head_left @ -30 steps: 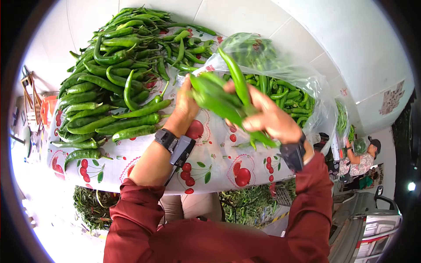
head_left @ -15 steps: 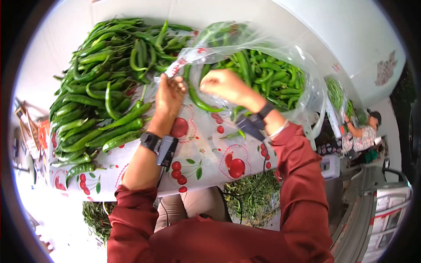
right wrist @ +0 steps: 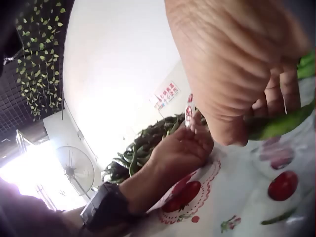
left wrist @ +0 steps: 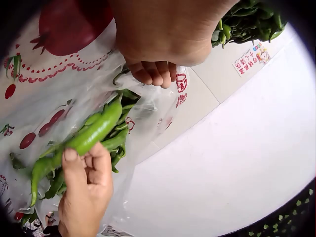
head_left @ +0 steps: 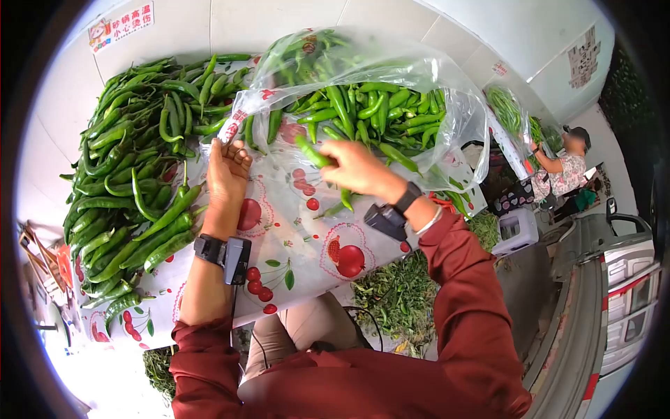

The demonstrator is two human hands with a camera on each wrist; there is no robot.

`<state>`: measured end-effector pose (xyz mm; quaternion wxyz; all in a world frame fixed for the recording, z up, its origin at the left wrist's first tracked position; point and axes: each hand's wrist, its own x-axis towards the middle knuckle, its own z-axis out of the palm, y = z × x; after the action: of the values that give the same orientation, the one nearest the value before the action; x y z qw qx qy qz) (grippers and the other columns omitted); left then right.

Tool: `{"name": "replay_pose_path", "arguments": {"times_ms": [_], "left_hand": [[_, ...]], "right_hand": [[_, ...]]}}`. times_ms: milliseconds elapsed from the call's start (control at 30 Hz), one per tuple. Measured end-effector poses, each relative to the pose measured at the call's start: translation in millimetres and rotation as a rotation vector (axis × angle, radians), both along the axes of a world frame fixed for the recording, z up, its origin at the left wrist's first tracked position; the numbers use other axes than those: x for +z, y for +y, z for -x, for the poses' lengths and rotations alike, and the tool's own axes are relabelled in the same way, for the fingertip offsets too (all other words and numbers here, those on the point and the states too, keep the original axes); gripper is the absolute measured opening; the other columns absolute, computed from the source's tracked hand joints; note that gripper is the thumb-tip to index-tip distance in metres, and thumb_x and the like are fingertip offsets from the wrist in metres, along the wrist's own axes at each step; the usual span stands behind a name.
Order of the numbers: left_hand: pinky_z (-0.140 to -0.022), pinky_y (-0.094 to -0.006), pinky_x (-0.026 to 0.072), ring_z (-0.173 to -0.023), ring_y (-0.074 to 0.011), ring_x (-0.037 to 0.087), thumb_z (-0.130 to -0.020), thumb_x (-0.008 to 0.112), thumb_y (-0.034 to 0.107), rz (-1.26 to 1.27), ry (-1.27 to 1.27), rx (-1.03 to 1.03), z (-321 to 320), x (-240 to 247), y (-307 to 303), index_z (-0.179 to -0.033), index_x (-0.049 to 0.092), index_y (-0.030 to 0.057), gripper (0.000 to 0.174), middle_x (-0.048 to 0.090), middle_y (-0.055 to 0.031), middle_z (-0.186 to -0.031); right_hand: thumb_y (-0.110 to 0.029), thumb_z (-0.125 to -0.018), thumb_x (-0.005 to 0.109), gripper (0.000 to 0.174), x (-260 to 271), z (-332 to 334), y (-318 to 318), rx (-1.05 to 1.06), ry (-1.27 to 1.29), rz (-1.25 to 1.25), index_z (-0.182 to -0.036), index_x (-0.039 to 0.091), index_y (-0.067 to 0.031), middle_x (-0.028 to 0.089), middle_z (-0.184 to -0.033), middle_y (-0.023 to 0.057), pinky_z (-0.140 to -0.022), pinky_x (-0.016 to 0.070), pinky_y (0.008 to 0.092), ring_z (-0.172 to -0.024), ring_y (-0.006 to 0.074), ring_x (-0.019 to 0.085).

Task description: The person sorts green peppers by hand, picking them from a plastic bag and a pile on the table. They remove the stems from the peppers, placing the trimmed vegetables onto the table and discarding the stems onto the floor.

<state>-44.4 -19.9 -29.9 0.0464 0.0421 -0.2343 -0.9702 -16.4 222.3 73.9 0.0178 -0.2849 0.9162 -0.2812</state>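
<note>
My left hand [head_left: 227,174] grips the red-printed edge of a clear plastic bag [head_left: 453,77], its fingers curled at the left end of the bag's mouth. Green chili peppers [head_left: 377,112] fill the inside of this bag. Just in front of the mouth, my right hand [head_left: 359,167] pinches one green pepper [head_left: 310,151] between thumb and fingers. The left wrist view shows this long, slightly bent pepper [left wrist: 94,133] over the bag's film. In the right wrist view, the right palm hides part of it.
A large heap of green peppers [head_left: 118,181] covers the table's left side. The patterned tablecloth [head_left: 307,272] reaches the front edge by my lap. Behind stands a tiled wall [head_left: 244,28]. Another person [head_left: 562,167] is at the far right, and cut greenery [head_left: 398,300] lies below the table.
The bunch of peppers has left the right hand, which looked bare half a second ago and now pinches a single pepper. The left hand stays at the bag's edge while the head view shifts.
</note>
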Motion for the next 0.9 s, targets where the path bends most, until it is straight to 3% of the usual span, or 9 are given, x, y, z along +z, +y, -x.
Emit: {"name": "replay_pose_path", "arguments": {"times_ms": [33,100,167,233,367,533,767,833,900], "left_hand": [[-0.062,-0.0276,0.0473,-0.064,-0.0151,0.054,-0.092,0.045,0.034,-0.004,-0.002,-0.004,0,-2,0,-0.089,0.054,0.0069,0.029,0.060,-0.0052,-0.077],[-0.062,-0.0281,0.0474,-0.065,-0.0151,0.054,-0.092,0.045,0.034,-0.006,-0.014,0.002,-2,0,1,-0.090,0.054,0.0063,0.029,0.060,-0.0049,-0.077],[-0.062,-0.0285,0.0471,-0.066,-0.0153,0.054,-0.092,0.046,0.034,-0.020,-0.017,0.005,-3,0,1,-0.089,0.054,0.0057,0.030,0.060,-0.0050,-0.077],[-0.062,-0.0288,0.0467,-0.066,-0.0158,0.054,-0.092,0.045,0.033,-0.044,0.005,-0.004,-5,-2,-1,-0.087,0.055,0.0052,0.030,0.060,-0.0054,-0.076],[-0.062,-0.0297,0.0459,-0.066,-0.0170,0.052,-0.093,0.044,0.033,-0.100,-0.002,-0.015,-4,1,-4,-0.087,0.055,0.0039,0.031,0.058,-0.0058,-0.077],[-0.063,-0.0296,0.0457,-0.067,-0.0171,0.053,-0.093,0.043,0.032,-0.081,0.004,-0.025,-3,-1,-5,-0.088,0.055,0.0036,0.031,0.058,-0.0059,-0.077],[-0.066,-0.0283,0.0456,-0.069,-0.0160,0.052,-0.093,0.043,0.031,-0.066,0.057,-0.060,-5,0,-3,-0.091,0.055,0.0024,0.031,0.058,-0.0058,-0.079],[-0.066,-0.0284,0.0456,-0.069,-0.0160,0.052,-0.093,0.043,0.031,-0.061,0.047,-0.057,-4,0,-2,-0.091,0.055,0.0024,0.031,0.058,-0.0057,-0.079],[-0.065,-0.0286,0.0459,-0.069,-0.0160,0.052,-0.093,0.043,0.031,-0.087,0.047,-0.074,-3,-2,-3,-0.091,0.055,0.0025,0.031,0.059,-0.0056,-0.079]], "right_hand": [[-0.012,-0.070,0.060,0.019,3,4,14,-0.093,-0.009,0.062,-0.081,0.054,0.0017,0.052,-0.071,0.0132,-0.059,0.0417,0.0360,-0.064,0.0269,0.052],[-0.016,-0.069,0.061,0.025,1,28,44,-0.222,0.270,0.004,-0.087,0.055,0.0002,0.057,-0.083,0.0179,-0.071,0.0435,0.0401,-0.079,0.0333,0.055],[-0.019,-0.070,0.065,0.032,4,47,67,-0.328,0.480,-0.120,-0.095,0.056,-0.0007,0.055,-0.099,0.0180,-0.081,0.0415,0.0400,-0.094,0.0336,0.050],[-0.031,-0.071,0.068,0.066,-3,69,83,-0.368,0.461,-0.152,-0.124,0.042,-0.0043,0.046,-0.119,0.0181,-0.095,0.0352,0.0409,-0.111,0.0348,0.041],[-0.041,-0.064,0.071,0.091,-2,80,70,-0.521,0.239,-0.340,-0.136,0.027,-0.0088,0.033,-0.132,0.0235,-0.099,0.0326,0.0431,-0.119,0.0389,0.034],[-0.023,-0.059,0.068,0.079,-7,87,57,-0.583,0.283,-0.319,-0.129,0.035,-0.0063,0.030,-0.130,0.0256,-0.096,0.0346,0.0467,-0.113,0.0463,0.034],[-0.009,-0.061,0.064,0.061,-8,72,41,-0.497,0.204,-0.164,-0.118,0.042,-0.0027,0.031,-0.126,0.0316,-0.092,0.0391,0.0437,-0.105,0.0465,0.045],[-0.012,-0.063,0.066,0.071,-2,57,33,-0.435,0.211,-0.107,-0.127,0.037,-0.0012,0.026,-0.132,0.0306,-0.100,0.0326,0.0404,-0.119,0.0440,0.035],[-0.012,-0.066,0.066,0.072,2,44,29,-0.364,0.299,-0.187,-0.130,0.034,-0.0046,0.029,-0.135,0.0249,-0.100,0.0342,0.0390,-0.122,0.0376,0.036]]}}
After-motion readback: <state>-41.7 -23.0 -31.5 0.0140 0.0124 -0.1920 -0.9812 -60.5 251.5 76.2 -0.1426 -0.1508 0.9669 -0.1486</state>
